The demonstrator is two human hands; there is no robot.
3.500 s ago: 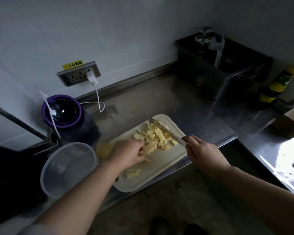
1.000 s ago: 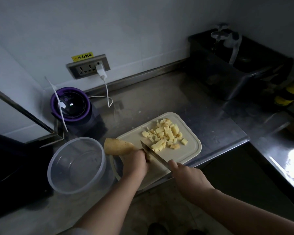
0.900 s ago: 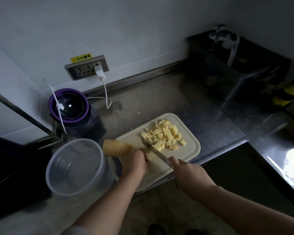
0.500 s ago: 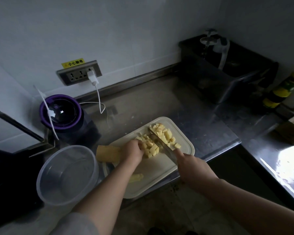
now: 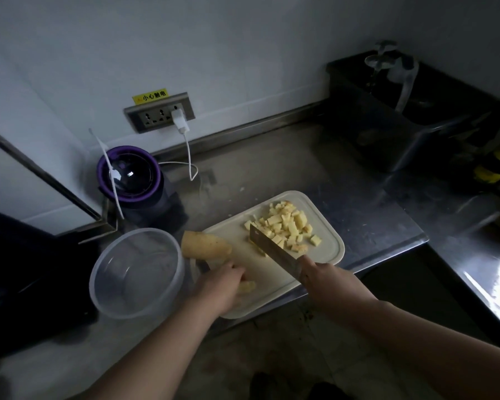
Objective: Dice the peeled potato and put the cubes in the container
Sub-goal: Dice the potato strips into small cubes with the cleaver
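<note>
Head view: a pale cutting board (image 5: 243, 255) lies slantwise on the steel counter (image 5: 272, 174), its near corner jutting slightly past the counter's front edge at 6 o'clock. The right hand (image 5: 329, 281) is wrapped tight round the handle of a knife (image 5: 272, 249). The blade runs toward 11 o'clock, with its tip against the near side of the heap of potato cubes (image 5: 286, 226), which fills the board's far end at 1 o'clock and stops short of the rim there. The left hand (image 5: 220, 287) sits on the board's near-left part, fingers curled down over a few potato strips (image 5: 247, 287) whose ends poke out to 3 o'clock. Between the two hands is a bare strip of board.

An uncut potato piece (image 5: 205, 245) lies across the board's left edge at 10 o'clock. It is just beside the rim of the clear container (image 5: 140, 230), which stands at 9 o'clock with no cubes inside.

Behind the container, at 11 o'clock, stands a purple-rimmed appliance (image 5: 129, 174). Open counter stretches from the board toward 12 o'clock as far as the wall. A dark bin (image 5: 401, 119) closes off 2 o'clock.
</note>
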